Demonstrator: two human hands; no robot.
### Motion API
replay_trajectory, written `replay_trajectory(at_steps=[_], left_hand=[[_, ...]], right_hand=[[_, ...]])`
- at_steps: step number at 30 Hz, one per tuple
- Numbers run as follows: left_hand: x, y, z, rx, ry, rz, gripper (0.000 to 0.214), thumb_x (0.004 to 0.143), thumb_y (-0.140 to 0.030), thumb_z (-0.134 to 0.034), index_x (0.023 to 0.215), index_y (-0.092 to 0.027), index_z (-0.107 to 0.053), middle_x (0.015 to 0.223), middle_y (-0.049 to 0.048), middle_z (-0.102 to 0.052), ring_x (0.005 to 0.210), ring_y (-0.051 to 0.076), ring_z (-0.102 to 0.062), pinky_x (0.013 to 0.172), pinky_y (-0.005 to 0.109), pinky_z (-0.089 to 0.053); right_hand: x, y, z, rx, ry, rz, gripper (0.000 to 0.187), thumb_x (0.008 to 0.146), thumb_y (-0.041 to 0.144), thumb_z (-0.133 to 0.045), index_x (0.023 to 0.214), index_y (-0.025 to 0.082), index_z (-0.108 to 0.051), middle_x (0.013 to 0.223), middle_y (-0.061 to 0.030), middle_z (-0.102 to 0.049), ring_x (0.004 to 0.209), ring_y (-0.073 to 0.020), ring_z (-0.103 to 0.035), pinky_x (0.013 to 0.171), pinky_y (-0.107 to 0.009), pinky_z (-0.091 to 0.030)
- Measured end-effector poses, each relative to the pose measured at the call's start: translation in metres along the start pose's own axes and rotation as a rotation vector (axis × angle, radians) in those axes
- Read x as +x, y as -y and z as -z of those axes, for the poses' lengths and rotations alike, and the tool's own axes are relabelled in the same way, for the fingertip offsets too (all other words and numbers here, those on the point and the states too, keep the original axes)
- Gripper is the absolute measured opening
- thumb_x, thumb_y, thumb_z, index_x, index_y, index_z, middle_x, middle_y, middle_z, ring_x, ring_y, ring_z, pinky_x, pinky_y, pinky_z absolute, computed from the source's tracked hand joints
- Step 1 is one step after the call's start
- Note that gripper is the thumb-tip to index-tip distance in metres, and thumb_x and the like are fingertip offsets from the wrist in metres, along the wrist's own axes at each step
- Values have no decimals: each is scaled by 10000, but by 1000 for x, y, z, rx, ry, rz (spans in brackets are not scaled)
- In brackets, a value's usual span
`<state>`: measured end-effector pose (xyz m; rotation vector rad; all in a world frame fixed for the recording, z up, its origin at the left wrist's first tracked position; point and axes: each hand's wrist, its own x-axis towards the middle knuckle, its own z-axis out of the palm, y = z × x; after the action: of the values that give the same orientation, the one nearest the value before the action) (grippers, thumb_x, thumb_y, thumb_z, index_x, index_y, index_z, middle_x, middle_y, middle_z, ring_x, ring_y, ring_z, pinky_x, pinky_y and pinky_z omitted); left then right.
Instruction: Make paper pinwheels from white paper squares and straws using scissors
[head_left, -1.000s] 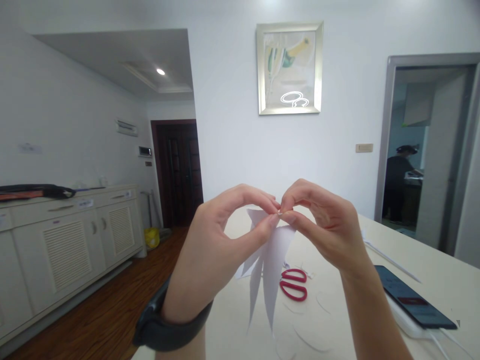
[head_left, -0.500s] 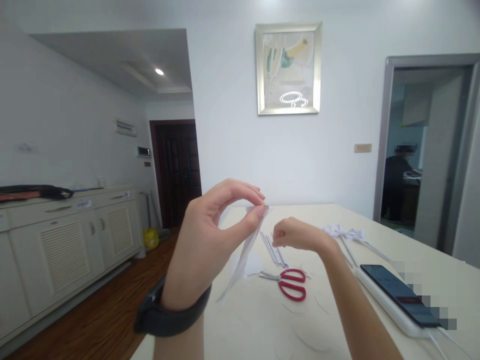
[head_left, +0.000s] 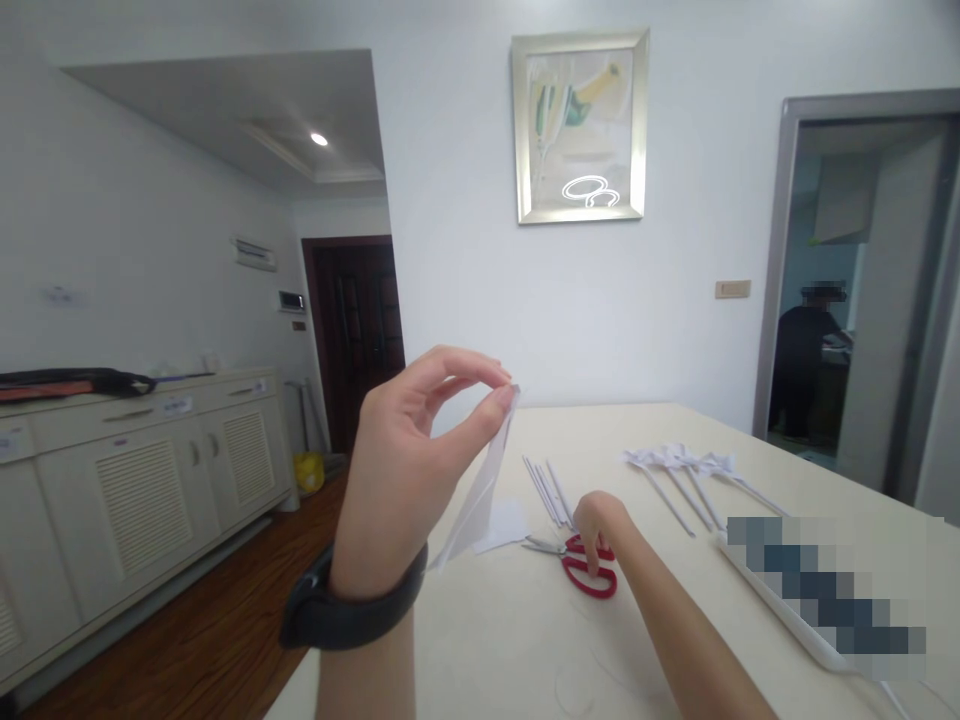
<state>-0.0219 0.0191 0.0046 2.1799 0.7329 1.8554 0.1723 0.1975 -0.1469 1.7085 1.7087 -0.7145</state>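
Observation:
My left hand [head_left: 427, 440], with a dark band on its wrist, is closed in a pinch of thumb and fingertips. From the pinch hangs a thin white paper strip [head_left: 480, 495], slanting down toward the table. My right hand [head_left: 602, 520] reaches down with bent fingers closed on the red handles of the scissors [head_left: 589, 577]. The scissors lie flat, blades pointing left, and part of the handles is hidden behind the fingers. Under the hanging strip rests a white piece of paper [head_left: 501, 528]. Several thin white paper sticks [head_left: 546, 490] lie just beyond the scissors.
At the right of the table [head_left: 525, 640] lie several white sticks with folded paper ends [head_left: 679, 458], near a white slab-like object [head_left: 787, 610] with a blurred top. Fine curved scraps lie in front. A person [head_left: 806, 350] stands beyond the doorway; a cabinet [head_left: 150, 500] is left.
My right hand has come down and nearer, from above the sticks onto the scissors' handles. My left hand, still pinching the paper strip, has moved slightly left and up.

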Motion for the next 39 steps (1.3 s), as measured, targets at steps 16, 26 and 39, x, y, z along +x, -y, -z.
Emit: replay_trajectory(at_steps=[16, 26, 39], left_hand=[[-1, -4, -3, -15, 21, 31, 52, 778, -224, -577, 752, -186, -599, 886, 24, -630, 911, 161, -582, 856, 269, -456], [-1, -4, -5, -67, 24, 41, 44, 790, -220, -568, 768, -187, -585, 897, 23, -618, 912, 154, -576, 862, 267, -452], [-2, -4, -3, 5, 158, -17, 31, 795, -178, -552, 792, -184, -582, 900, 18, -618, 894, 144, -575, 868, 276, -444]], right_hand=[[-12, -35, 10, 267, -302, 395, 300, 865, 296, -508, 1122, 141, -523, 1112, -78, -558, 937, -189, -574, 783, -387, -492], [-107, -60, 12, 660, -1036, 794, 177, 811, 258, -473, 954, 154, -478, 926, -47, -523, 839, -164, -505, 718, -289, -418], [-220, 39, -30, 1127, -1278, 1664, 199, 760, 63, -560, 769, 215, -433, 758, 20, -555, 701, -116, -515, 600, -245, -412]])
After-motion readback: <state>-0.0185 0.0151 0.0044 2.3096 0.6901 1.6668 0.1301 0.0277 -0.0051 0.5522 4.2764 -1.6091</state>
